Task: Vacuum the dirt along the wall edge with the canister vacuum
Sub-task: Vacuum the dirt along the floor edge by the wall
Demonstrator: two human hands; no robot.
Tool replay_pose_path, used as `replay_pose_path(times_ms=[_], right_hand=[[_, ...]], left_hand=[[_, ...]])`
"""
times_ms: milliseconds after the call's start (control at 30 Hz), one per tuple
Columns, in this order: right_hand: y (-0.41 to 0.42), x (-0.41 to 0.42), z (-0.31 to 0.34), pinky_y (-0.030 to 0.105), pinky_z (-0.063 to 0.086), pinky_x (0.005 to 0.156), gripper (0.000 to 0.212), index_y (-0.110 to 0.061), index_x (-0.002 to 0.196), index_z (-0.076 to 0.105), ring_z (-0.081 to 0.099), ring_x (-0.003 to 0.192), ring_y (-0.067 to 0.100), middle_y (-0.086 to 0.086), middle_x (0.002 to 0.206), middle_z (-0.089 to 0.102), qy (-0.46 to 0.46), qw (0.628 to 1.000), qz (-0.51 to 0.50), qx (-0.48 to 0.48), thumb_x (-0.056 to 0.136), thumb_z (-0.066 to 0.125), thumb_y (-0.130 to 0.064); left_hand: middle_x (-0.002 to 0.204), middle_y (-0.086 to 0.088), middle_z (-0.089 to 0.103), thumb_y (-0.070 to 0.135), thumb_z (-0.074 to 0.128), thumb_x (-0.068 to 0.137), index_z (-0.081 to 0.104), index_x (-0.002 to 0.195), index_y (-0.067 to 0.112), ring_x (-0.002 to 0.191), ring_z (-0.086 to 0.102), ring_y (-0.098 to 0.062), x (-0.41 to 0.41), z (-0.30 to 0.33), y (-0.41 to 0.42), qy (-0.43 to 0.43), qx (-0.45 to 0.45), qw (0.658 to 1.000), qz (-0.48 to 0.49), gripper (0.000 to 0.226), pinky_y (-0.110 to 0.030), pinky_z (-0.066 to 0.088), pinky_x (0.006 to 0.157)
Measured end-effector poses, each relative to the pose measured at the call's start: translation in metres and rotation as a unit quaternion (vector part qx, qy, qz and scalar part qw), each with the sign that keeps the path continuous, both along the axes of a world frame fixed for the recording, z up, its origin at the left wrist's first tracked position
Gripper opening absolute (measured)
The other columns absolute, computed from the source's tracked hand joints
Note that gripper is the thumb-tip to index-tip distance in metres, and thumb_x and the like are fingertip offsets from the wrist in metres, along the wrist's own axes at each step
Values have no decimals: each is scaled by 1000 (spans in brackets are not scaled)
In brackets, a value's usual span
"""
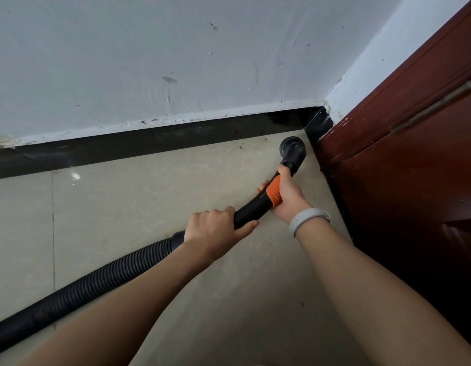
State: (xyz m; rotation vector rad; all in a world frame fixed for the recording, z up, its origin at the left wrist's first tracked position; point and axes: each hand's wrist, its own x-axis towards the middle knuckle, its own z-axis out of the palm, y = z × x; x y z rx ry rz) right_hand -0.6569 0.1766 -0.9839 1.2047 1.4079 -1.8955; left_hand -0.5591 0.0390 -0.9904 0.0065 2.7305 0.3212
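**Nozzle tucked into the corner by the door**

The round black nozzle (293, 148) sits on the tiled floor (149, 196) right in the corner where the black skirting (149, 143) along the white wall (176, 62) meets the red-brown door (400, 159). The right hand (287, 196) is wrapped around the tube just behind the nozzle, at its orange collar (274, 192); the left hand (215, 224) is curled over the black tube (248, 210) further back, thumb along it, just ahead of the ribbed hose (97, 281), which trails off toward the floor's lower left edge. The canister itself is out of sight.

A few brown specks (255, 143) lie on the tiles just beside the skirting (left of the nozzle, not under it). My worry: with the head jammed this far into the corner, a hard push could knock the door's paint or the skirting, and dragging back along the wall at a slant may skip those specks. The hose could also tug taut and pull the nozzle off the edge.
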Motion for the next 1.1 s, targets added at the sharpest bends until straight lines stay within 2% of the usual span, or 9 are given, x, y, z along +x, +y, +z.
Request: replay_pose_path(times_ms=[167,300,500,767,867,967,1100], right_hand=[[14,-19,-6,33,56,52,38,-11,110,46,57,39,18,5,45,56,16,1000,-24,-2,87,61,-38],[18,-31,-10,34,57,55,33,-11,105,46,56,39,18,4,44,55,40,998,-42,-19,87,60,-36],[5,-39,-16,30,53,50,33,-11,103,46,55,38,18,4,43,54,47,997,-55,-27,87,60,-36],[-34,-6,-25,29,51,49,36,-12,104,46,55,41,18,3,47,54,32,996,-12,-80,86,60,-40],[-50,3,-22,29,51,50,36,-11,103,47,55,40,18,3,46,54,27,996,-5,-80,86,60,-39],[-62,10,-19,30,52,51,36,-11,103,49,56,41,19,4,46,56,12,997,12,-75,86,60,-40],[-80,22,-15,31,53,52,34,-10,99,48,57,41,18,4,46,56,4,997,41,-68,88,58,-40]], left_hand=[[59,8,41,74,24,84,38,86,25,50,38,-10,-24,1,9,4,1,1000,-29,52,-26,22,46],[60,8,43,74,25,84,40,87,24,50,39,-8,-42,0,10,12,1,999,-45,52,-25,20,46],[62,8,44,76,23,83,39,89,26,52,39,-9,-50,-6,-4,8,-9,999,-41,53,-27,21,48],[59,10,42,76,23,82,34,88,28,50,40,-8,-6,-9,-38,12,-32,999,-14,50,-25,23,46],[58,10,40,77,22,81,36,88,28,56,46,-14,6,-8,-51,9,-34,999,0,51,-28,27,50],[57,10,39,77,21,80,35,86,29,54,43,-13,18,-5,-63,12,-34,999,11,51,-28,25,48],[57,10,39,78,19,78,34,85,29,58,46,-16,37,-3,-78,9,-27,999,33,51,-30,29,54]])
